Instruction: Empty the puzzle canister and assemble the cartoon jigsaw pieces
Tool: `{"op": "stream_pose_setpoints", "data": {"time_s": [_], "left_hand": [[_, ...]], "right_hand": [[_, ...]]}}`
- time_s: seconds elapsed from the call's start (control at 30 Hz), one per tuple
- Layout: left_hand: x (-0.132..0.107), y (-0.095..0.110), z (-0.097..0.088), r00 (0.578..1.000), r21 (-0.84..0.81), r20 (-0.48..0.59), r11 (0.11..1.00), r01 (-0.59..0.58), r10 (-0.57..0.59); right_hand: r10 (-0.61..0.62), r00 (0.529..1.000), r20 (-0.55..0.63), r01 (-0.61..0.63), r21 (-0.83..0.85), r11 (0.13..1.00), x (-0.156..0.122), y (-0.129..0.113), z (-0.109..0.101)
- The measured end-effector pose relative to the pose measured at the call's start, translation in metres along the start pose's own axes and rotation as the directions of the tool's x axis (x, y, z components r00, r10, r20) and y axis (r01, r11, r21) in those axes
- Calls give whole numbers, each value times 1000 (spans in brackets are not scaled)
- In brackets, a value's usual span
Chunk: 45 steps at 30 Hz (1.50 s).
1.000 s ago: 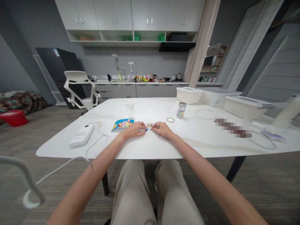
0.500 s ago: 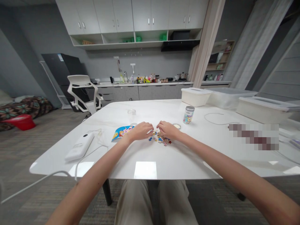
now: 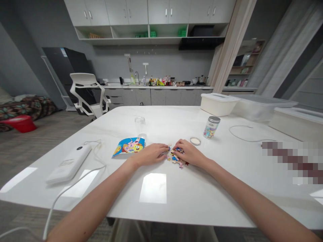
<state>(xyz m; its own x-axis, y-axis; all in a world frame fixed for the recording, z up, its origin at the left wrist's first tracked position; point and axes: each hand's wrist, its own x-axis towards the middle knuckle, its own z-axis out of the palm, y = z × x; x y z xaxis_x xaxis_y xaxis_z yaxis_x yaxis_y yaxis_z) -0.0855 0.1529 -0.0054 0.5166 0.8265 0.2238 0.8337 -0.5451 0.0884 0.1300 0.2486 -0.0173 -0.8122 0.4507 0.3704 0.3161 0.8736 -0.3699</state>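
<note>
The pieces [image 3: 175, 160] lie on the table [image 3: 202, 195], partly under your right hand [image 3: 188, 153], just beside your left hand [image 3: 154, 153]; whether either grip pinches one, I can't tell. A sideways sweep could scatter them. The lid [image 3: 195, 141] crowds your right hand, the can [image 3: 211, 128] beyond; the card [image 3: 129, 146], your left.

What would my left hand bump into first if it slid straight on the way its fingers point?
Probably the little puzzle pieces by the left hand's fingertips, then your right hand just past them. It might be touching a piece already; I can't quite tell.
</note>
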Motion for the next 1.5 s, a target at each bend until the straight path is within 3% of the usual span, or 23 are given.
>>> {"op": "stream_pose_setpoints", "data": {"time_s": [0.4,0.7,0.87,1.0,1.13,1.3,1.5], "left_hand": [[4,4,2,979,5,-107,984,177,-176],[3,1,4,960,-89,-152,971,223,-234],[-5,-11,-2,916,-56,-209,939,339,-343],[-9,-15,-2,877,-44,-122,885,463,-464],[-7,-10,-2,886,-34,-87,890,455,-456],[-1,-2,-2,935,-27,-34,935,353,-354],[3,3,-2,934,-32,-23,934,355,-356]], "right_hand": [[105,994,-26,-103,49,993,-1,2,-4],[112,988,-104,-112,6,994,-1,4,-5],[94,990,-109,-95,-5,995,-1,2,-5],[106,990,-97,-106,-1,994,-1,-1,-6],[125,987,-103,-128,-20,992,-1,-3,-7],[155,984,-89,-158,-33,987,0,-9,-5],[109,993,-52,-110,-18,994,1,-14,0]]}}
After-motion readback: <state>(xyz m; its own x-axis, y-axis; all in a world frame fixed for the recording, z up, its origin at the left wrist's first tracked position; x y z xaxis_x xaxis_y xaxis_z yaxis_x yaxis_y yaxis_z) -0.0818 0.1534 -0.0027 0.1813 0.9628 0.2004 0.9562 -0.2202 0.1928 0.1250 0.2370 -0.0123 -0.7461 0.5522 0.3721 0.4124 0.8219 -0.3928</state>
